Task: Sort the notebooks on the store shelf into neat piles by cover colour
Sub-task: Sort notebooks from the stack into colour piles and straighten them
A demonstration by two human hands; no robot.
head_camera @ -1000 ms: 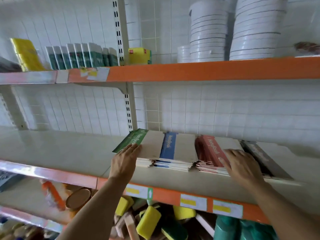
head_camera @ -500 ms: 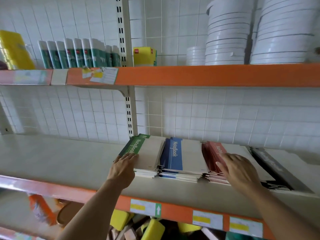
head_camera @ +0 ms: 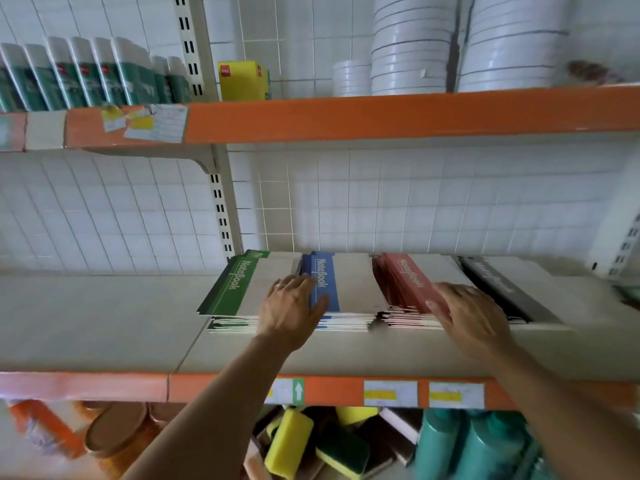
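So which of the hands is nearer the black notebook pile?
Right. The right hand rests on the red notebook pile, beside the black notebook pile; the left hand lies across the green-blue boundary, further away.

Four flat piles in a row on shelf (head_camera: 104, 327), spines toward back wall, covers half colour band, half cream. Green pile (head_camera: 239, 292) leftmost, top copy skewed, overhanging lower copies to the left. Blue pile (head_camera: 341, 285) just right of green, edges touching, fairly square. Red pile (head_camera: 405, 285) next, small gap from blue, top copies fanned. Black pile (head_camera: 502, 289) rightmost, against red, angled toward the shelf's right end. "NoteBook" printed on the bands; black's blurred.
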